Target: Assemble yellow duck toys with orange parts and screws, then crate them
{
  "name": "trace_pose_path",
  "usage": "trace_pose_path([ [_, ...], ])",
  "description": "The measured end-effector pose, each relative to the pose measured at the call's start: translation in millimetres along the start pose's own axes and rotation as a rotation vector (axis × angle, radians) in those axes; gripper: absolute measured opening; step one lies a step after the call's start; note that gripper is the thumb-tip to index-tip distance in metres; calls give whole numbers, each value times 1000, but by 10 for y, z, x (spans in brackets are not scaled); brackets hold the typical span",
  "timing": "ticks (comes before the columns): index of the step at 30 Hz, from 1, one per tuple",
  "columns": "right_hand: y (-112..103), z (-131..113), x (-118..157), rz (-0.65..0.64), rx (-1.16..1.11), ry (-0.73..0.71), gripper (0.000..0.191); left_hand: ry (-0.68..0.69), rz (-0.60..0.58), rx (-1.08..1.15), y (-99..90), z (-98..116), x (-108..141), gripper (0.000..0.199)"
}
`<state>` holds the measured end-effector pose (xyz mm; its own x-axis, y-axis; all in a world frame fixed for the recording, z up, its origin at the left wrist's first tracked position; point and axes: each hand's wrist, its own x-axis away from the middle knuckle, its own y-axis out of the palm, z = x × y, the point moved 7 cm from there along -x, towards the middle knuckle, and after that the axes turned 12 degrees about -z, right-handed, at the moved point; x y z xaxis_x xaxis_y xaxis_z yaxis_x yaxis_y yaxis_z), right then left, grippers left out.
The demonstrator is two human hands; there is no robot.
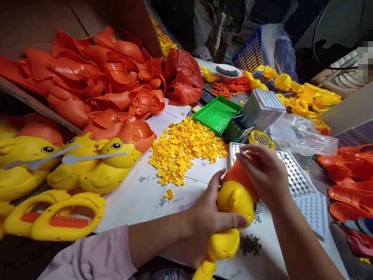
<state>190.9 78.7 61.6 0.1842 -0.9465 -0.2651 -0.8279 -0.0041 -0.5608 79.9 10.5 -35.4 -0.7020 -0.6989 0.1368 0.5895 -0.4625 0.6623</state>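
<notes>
My left hand (208,214) is wrapped round a yellow toy duck (234,198) with an orange bill (240,173), its thumb lying across the body. The duck is tilted, bill pointing away from me. My right hand (266,175) is over the far end of the bill, thumb and fingers drawn together; what they pinch is hidden or too small to name. Just beyond those fingertips is a white tray (233,149) of round silver discs. Under the duck, small dark metal pieces (250,245) lie on the white sheet (128,214).
Small yellow plastic parts (186,144) are heaped mid-table, beside a green tray (217,114). Orange bill pieces (116,70) fill a cardboard box at left, with finished-looking ducks (113,163) before it. Another disc tray (295,175) and more orange pieces (349,167) lie at right.
</notes>
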Motion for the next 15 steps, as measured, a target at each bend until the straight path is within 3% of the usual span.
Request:
trace_pose_path([
  [5,-38,42,50,-37,119,35,10,133,88,-101,-98,-24,55,99],
  [10,-103,24,86,6,271,82,9,35,135,-138,-80,30,33,87],
  [12,-228,-107,145,190,309,9,10,29,157,-111,-119,169,14,79],
  [14,-436,-265,313,514,267,-90,5,126,148,-16,-192,412,0,70],
  [15,-502,-309,399,617,208,-121,4,175,138,66,-247,533,1,64],
])
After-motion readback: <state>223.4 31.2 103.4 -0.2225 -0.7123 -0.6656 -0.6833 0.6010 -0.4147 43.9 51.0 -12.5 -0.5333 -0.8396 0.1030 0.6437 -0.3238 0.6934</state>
